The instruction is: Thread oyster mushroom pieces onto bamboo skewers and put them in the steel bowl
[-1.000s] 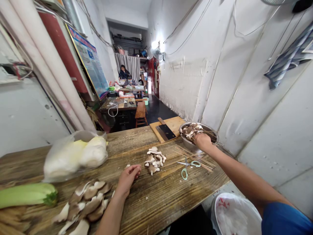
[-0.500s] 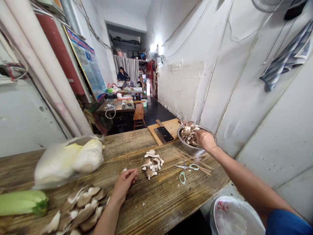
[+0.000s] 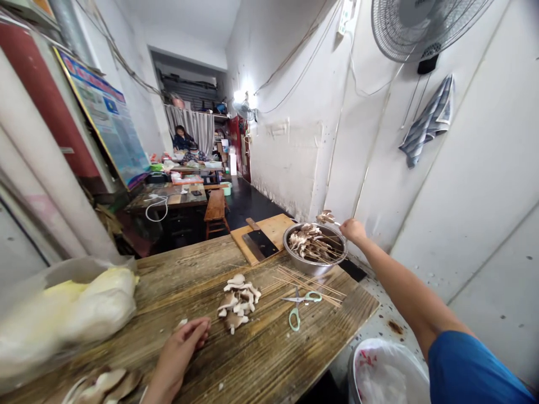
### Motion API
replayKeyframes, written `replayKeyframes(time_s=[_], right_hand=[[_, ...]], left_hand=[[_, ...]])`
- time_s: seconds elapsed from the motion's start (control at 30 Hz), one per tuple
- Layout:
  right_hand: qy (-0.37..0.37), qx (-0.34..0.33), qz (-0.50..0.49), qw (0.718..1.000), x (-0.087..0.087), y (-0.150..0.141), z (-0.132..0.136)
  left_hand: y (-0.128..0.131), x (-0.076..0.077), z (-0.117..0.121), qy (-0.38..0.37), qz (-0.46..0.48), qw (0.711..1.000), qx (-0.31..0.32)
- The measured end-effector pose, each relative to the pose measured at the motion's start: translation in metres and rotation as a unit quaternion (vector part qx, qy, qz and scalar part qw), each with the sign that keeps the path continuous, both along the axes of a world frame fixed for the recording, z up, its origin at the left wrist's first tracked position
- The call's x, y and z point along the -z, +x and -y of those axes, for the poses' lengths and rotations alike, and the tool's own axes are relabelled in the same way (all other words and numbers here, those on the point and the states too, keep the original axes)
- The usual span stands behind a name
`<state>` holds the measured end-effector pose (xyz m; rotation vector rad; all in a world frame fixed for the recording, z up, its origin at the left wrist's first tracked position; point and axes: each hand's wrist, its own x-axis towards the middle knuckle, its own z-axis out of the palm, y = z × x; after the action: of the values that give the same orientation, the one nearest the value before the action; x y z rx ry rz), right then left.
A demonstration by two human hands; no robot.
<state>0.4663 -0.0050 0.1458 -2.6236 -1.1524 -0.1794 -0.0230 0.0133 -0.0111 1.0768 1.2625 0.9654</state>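
Your right hand (image 3: pixel 352 230) grips mushroom skewer (image 3: pixel 325 216), brown and white, by steel bowl (image 3: pixel 315 266). Left hand (image 3: pixel 185 339) half-curled near brown-capped, white-stemmed mushroom pile (image 3: pixel 238 300); grip unclear.

A lamp (image 3: pixel 245 97) is glaring white, washing out the wall (image 3: pixel 272 98) beside it. Softer light is covering the bench (image 3: pixel 261 359), where the middle mushrooms (image 3: pixel 239 298) are showing clearly while the bag (image 3: pixel 29 325) is blurring and stretching at the left edge.

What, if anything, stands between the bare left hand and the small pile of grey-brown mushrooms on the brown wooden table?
Nothing visible: only bare tabletop lies between the left hand and the mushroom pile; the green-handled metal scissors lie beyond it.
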Motion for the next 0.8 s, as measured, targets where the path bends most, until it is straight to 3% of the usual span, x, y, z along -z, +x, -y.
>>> replayKeyframes(time_s=[0.33, 0.57, 0.8], right_hand=[[-0.054, -0.023, -0.103, 0.993, 0.009, 0.007, -0.017], [-0.111, -0.031, -0.206, 0.972, 0.019, 0.01, -0.011], [-0.093, -0.029, -0.316, 0.944, 0.014, 0.012, -0.002]], left_hand=[[-0.001, 0.004, -0.002, -0.008, -0.001, 1.0, -0.005], [0.0, 0.004, -0.001, 0.0, -0.003, 1.0, 0.001], [-0.001, 0.004, -0.001, -0.004, -0.008, 1.0, 0.009]])
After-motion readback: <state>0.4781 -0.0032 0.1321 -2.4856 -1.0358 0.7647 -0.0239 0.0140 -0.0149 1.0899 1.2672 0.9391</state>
